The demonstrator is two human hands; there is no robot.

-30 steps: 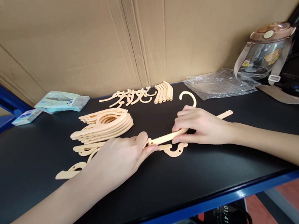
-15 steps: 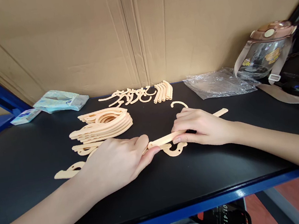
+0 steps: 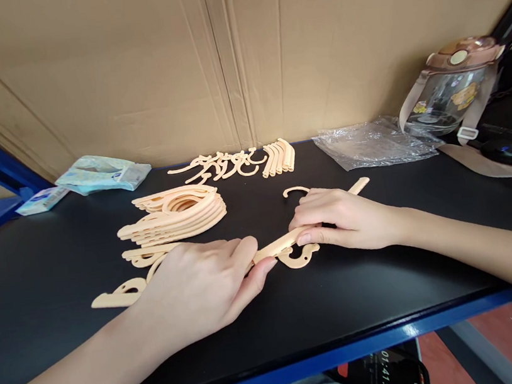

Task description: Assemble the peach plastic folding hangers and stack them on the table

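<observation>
A beige plastic folding clothes hanger (image 3: 277,244) is held low over the black tabletop between both hands. My left hand (image 3: 206,281) pinches its left end between thumb and fingers, hiding the joint there. Around the hanger's middle, my right hand (image 3: 335,216) is closed, with the hook pointing away and one end sticking out past the knuckles. Under the hanger, a curved beige hanger part (image 3: 298,260) lies on the table. Loose hanger parts (image 3: 113,298) lie partly behind my left hand, and a stack of hanger bodies (image 3: 178,219) sits beyond it.
Farther back are a pile of beige hooks (image 3: 224,166) and a row of short hanger arms (image 3: 278,157). A tissue pack (image 3: 101,174) lies back left. Clear plastic bags (image 3: 373,142) and a strapped bottle (image 3: 447,95) are at right. Cardboard (image 3: 124,64) stands behind.
The hanger's hook and right end have shifted left, and the end sticking out past my right hand has risen slightly. Both hands keep their hold in nearly the same place.
</observation>
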